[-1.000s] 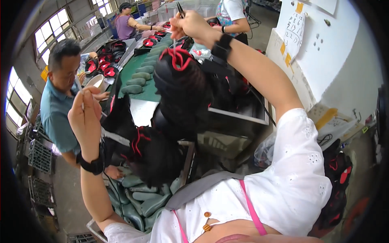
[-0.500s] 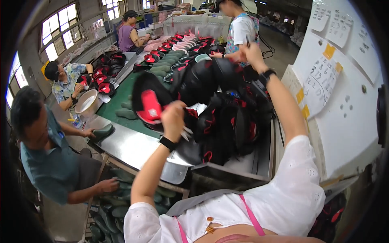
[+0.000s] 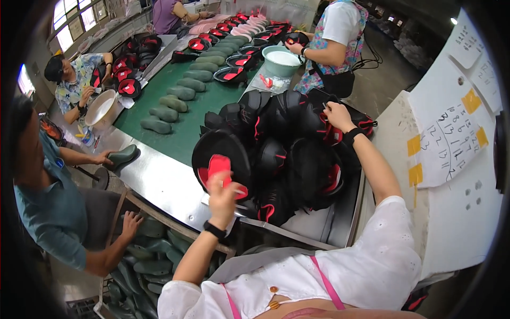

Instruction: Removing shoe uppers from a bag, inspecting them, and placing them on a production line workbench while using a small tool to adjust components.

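Note:
My left hand (image 3: pixel 220 199), a little blurred, closes on the red lining of a black shoe upper (image 3: pixel 241 151), whose open side is tipped toward me. My right hand (image 3: pixel 340 117) is farther off, over the right side of a heap of black shoe uppers (image 3: pixel 273 111). Its fingers are pinched together around something small and thin that I cannot make out. Red linings show in several uppers of the heap, which sits in a metal-edged tray (image 3: pixel 340 242) in front of me.
Rows of green shoe lasts (image 3: pixel 183 93) stand on the green table (image 3: pixel 138 139). At left, a person in teal (image 3: pixel 53 207) holds a green last (image 3: pixel 123 154) above a bin of lasts (image 3: pixel 143 276). Other people work beyond, near a green basin (image 3: pixel 281 63). A whiteboard (image 3: pixel 451 223) rises at right.
My right hand has come down from raised to the heap. My left hand and its shoe upper have shifted slightly right and lower in the picture. The view has tilted.

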Demonstrator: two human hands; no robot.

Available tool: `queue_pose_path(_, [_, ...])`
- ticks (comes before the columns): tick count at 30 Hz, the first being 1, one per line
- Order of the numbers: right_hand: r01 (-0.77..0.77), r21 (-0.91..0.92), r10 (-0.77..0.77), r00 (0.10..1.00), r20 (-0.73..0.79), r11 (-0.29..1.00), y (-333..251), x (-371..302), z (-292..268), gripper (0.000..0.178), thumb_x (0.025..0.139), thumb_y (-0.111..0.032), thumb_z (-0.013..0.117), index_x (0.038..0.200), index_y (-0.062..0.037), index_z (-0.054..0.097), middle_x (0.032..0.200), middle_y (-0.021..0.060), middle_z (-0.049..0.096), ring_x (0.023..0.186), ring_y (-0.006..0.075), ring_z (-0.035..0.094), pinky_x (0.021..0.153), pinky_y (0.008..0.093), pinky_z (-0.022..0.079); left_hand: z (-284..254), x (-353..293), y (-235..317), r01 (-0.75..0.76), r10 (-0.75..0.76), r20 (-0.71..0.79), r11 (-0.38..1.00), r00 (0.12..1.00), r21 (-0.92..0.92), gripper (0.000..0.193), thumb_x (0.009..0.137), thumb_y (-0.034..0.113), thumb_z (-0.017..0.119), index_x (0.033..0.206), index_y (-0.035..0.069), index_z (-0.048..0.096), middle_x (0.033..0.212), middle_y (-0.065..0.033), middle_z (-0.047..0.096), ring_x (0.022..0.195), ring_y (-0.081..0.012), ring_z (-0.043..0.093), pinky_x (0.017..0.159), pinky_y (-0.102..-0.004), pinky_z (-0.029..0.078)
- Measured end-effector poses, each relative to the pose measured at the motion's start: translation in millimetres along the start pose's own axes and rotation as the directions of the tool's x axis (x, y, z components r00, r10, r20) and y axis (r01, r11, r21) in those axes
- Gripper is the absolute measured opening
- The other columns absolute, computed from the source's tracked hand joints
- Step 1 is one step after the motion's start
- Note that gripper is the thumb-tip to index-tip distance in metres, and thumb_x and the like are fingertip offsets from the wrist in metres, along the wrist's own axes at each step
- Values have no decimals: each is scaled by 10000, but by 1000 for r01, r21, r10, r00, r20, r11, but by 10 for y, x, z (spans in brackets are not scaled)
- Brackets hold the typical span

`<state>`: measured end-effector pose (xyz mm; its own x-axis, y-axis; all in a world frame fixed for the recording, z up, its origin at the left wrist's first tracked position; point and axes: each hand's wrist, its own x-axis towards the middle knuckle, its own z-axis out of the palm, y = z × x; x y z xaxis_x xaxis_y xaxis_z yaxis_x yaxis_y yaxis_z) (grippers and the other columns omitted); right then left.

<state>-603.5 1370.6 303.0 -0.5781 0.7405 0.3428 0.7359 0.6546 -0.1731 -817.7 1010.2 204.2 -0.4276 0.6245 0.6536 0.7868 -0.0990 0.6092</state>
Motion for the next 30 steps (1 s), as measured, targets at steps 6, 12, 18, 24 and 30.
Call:
queue_pose_path(6, [16, 62, -25, 989, 149, 998, -182, -22, 209, 180, 759, -187, 565, 783, -12, 528, 737, 199, 576, 764, 376, 553, 646, 442, 424, 149, -885, -707, 439, -404, 274, 895, 873, -79, 65, 729, 11, 547, 765, 14, 600, 1380, -292, 122, 1179, -408, 373, 905, -360, 389])
queue_pose_path(12, [66, -54, -54, 979, 197, 996, -160, -51, 70, 176, 746, -205, 565, 770, -31, 581, 781, 196, 594, 793, 368, 567, 694, 455, 435, 547, -302, -619, 95, -54, 397, 992, 916, -83, 62, 794, 112, 556, 796, 66, 598, 1407, -215, 123, 1255, -460, 176, 958, -417, 332])
queue_pose_path(18, [-270, 107, 290, 869, -402, 957, 524, -7, -678, 259, 739, -245, 516, 774, 0, 591, 763, 211, 599, 770, 380, 571, 680, 443, 441, 334, -401, -818, 149, -117, 355, 987, 927, -65, 117, 832, 143, 513, 883, 49, 561, 1384, -231, 185, 1210, -413, 311, 940, -392, 355])
queue_pose_path(24, [-57, 660, 391, 842, -372, 749, 658, 75, -1931, 227, 815, -193, 550, 672, -17, 550, 541, 61, 536, 430, 131, 513, 401, 265, 393, 8, -596, -741, 159, -257, 431, 955, 865, 251, 118, 797, 125, 512, 891, 55, 523, 1361, -263, 199, 1099, -426, 424, 751, -431, 472])
queue_pose_path(30, [550, 457, 315, 337, -887, 698, -396, -261, -2927, 279, 825, -175, 556, 610, -1, 517, 532, 88, 575, 418, 124, 501, 430, 226, 409, -12, -740, -850, 169, -297, 485, 942, 822, 291, 216, 799, 153, 517, 1014, 133, 501, 1401, -220, 102, 773, -406, 589, 588, -446, 495])
